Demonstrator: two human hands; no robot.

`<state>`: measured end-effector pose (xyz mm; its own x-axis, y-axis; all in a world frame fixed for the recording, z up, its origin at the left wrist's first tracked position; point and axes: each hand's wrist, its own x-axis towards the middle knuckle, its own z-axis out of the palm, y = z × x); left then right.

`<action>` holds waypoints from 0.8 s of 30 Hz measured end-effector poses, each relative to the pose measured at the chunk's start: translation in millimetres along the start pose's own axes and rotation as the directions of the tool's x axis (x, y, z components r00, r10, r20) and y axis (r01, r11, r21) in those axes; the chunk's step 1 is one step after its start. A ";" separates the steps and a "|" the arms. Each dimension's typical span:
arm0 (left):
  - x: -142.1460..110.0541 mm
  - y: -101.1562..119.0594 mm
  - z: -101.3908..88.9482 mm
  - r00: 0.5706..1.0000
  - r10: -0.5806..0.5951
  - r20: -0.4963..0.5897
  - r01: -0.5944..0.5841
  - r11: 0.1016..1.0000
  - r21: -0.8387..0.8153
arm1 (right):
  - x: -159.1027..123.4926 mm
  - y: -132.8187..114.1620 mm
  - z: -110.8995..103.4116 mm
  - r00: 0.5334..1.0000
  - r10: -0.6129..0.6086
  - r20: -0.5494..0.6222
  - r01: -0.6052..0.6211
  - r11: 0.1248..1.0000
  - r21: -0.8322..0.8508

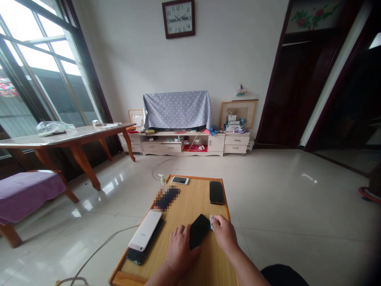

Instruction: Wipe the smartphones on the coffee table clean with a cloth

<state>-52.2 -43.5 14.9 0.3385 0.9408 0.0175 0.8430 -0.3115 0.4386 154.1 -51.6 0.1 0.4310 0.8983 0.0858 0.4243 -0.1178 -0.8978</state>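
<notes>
A black phone (199,232) lies at a slant on the small wooden table (190,198). My left hand (179,249) grips its left side, fingers along the edge and thumb at the near end. Just off the phone's right edge, my right hand (224,232) pinches a small pale cloth or wipe (211,222). To the left, a white phone (146,230) rests partly over a dark phone (139,256). Another black phone (216,192) sits near the table's right edge. At the far end is a white phone with a dark screen (180,180).
A pump bottle (162,179) stands at the table's far left corner, beside a pixelated dark item (168,198). A cable (104,242) runs over the tiled floor at left. Further off are a larger table (74,133), a purple-covered seat (32,190) and a low cabinet (162,147).
</notes>
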 end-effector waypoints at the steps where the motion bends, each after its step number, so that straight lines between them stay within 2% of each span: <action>1: 0.2 0.5 -1.5 1.000 -0.003 0.000 0.003 1.000 0.003 | -1.0 0.5 0.4 0.998 -0.054 -0.008 0.054 0.996 -0.078; 5: 0.2 -0.1 -7.5 1.000 0.026 -0.011 -0.026 1.000 0.013 | -6.1 2.0 6.5 0.980 -0.196 -0.010 0.185 0.939 -0.289; 8: -1.1 -1.7 -11.9 0.998 0.057 -0.022 -0.057 0.998 0.018 | -10.3 0.5 11.8 0.965 -0.261 0.013 0.246 0.891 -0.382; 15: -6.2 -8.4 -15.9 0.997 0.073 0.006 -0.073 0.997 -0.008 | -15.5 -4.2 21.5 0.961 -0.265 0.077 0.262 0.792 -0.551; 20: -6.1 -17.8 -8.3 0.997 0.071 -0.019 -0.071 0.998 0.003 | -24.0 -9.6 23.9 0.939 -0.319 0.126 0.323 0.697 -0.640; 24: -8.4 -20.5 -4.9 0.996 0.065 -0.059 -0.065 0.998 0.012 | -32.5 -12.5 23.8 0.928 -0.342 0.148 0.348 0.653 -0.672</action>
<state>-74.4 -44.4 10.2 0.3673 0.9248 0.0992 0.8243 -0.3731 0.4257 115.8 -69.3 -1.7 0.1366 0.9365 0.3231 0.9628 -0.0487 -0.2660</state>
